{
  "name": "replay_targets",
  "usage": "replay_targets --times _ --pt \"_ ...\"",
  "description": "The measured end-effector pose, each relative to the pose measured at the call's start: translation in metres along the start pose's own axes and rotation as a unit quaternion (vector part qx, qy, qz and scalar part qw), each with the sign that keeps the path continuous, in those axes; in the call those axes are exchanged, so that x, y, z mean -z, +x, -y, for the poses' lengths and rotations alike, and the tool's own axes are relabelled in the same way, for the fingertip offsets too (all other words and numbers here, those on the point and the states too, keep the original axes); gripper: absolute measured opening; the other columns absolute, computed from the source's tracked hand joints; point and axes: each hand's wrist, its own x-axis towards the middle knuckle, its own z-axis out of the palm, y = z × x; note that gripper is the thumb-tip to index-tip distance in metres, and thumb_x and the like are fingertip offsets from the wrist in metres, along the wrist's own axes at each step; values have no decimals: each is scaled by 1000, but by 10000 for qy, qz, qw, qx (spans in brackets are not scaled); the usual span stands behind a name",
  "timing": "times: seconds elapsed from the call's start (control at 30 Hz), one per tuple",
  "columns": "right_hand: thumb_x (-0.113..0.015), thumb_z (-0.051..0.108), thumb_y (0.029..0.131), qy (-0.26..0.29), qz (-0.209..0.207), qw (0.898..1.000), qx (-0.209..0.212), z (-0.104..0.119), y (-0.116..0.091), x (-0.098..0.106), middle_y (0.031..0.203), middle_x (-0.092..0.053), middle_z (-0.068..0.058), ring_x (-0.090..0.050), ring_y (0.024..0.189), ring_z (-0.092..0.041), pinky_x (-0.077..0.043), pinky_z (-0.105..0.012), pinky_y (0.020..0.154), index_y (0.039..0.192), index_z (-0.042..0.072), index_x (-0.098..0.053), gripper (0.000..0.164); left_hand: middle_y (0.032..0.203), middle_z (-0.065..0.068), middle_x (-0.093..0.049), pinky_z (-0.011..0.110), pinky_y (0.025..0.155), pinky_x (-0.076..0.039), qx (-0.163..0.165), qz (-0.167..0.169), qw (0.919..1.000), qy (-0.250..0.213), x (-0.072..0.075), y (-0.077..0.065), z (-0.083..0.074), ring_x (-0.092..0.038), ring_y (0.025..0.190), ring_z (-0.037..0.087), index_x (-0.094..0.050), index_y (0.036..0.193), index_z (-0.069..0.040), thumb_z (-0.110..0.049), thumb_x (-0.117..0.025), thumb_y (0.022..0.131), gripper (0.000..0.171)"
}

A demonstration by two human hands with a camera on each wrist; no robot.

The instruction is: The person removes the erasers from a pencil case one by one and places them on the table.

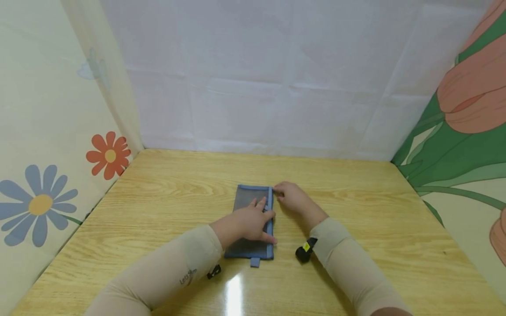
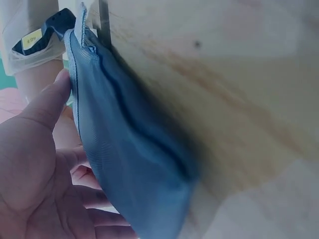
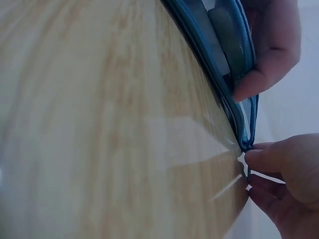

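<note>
A blue-edged mesh zipper pouch lies on the wooden table, its long zipped side facing right. My left hand rests across it with straight, spread fingers; in the left wrist view its thumb and fingers touch the pouch's side. At the far right corner my right hand pinches the zipper pull between thumb and fingers. In the right wrist view the zipper stands open, and a left fingertip reaches its edge. Inside the mouth show a pale grey thing and a darker greenish one; their kinds are unclear.
The wooden table extends around the pouch. A white cloth wall stands at the back, with flower-printed sheets on both sides. Small black devices are strapped to both wrists, one beside the right sleeve. A blue tab sticks out at the pouch's near end.
</note>
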Motion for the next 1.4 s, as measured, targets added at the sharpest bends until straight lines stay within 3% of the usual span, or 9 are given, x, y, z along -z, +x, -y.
replay_targets --times 0.43,0.53,0.8,0.9,1.0,1.1,1.17,1.27,1.4 --pt "-57 7 89 -40 38 9997 -235 3 1 0 120 -57 -12 -50 114 -28 -38 -42 99 122 4 -58 33 146 24 -20 51 101 -32 -48 -464 9951 -875 -2 2 4 -25 129 46 -32 137 -15 -68 -51 78 82" --pt "-57 7 89 -76 45 9998 -185 4 1 0 119 -57 -13 -51 112 -29 -39 -42 98 121 3 -58 33 146 23 -24 49 101 -33 10 -515 9953 -816 -2 2 3 -27 128 45 -33 135 -14 -60 -54 81 74" --pt "-58 7 89 -95 135 9997 -189 6 -1 0 117 -58 -12 -52 110 -28 -42 -40 95 122 3 -58 34 146 22 -23 49 101 -33 189 -188 9982 -533 2 -3 -2 -28 128 44 -40 139 -19 -36 -48 91 51" --pt "-59 6 88 -126 99 9998 -91 6 -2 0 116 -58 -12 -53 109 -28 -42 -40 94 121 3 -59 33 143 26 -28 45 95 -42 406 -271 9977 -468 3 -7 -6 -42 121 39 -47 134 -16 -32 -47 91 46" --pt "-60 4 86 -188 2 9998 84 6 -3 0 113 -59 -13 -54 106 -28 -43 -40 93 118 3 -61 32 139 29 -32 39 74 -52 762 -262 9959 -422 4 -11 -11 -56 106 33 -51 131 -15 -30 -47 92 42" --pt "-60 4 85 -216 -63 9995 231 7 -5 1 111 -60 -13 -55 105 -29 -43 -40 93 116 1 -62 31 137 30 -36 30 52 -50 972 -219 9945 -314 4 -14 -14 -62 87 28 -56 125 -13 -27 -46 93 36" --pt "-60 3 85 -222 -71 9993 294 8 -6 2 110 -61 -14 -55 104 -29 -43 -40 92 115 0 -63 30 132 29 -42 27 46 -46 967 -281 9948 -161 4 -16 -14 -62 84 28 -61 115 -10 -25 -46 93 31" --pt "-59 3 85 -247 -41 9992 310 10 -6 3 109 -62 -14 -56 104 -29 -44 -40 92 114 -1 -63 29 128 28 -47 26 47 -46 939 -427 9945 -197 3 -20 -12 -62 85 27 -65 105 -7 -23 -47 93 27" --pt "-59 4 86 -310 -28 9990 325 9 -6 2 107 -62 -13 -56 103 -28 -45 -39 90 113 -1 -63 28 128 29 -47 32 61 -51 898 -508 9935 -482 2 -24 -10 -59 101 34 -66 103 -6 -21 -49 90 26"
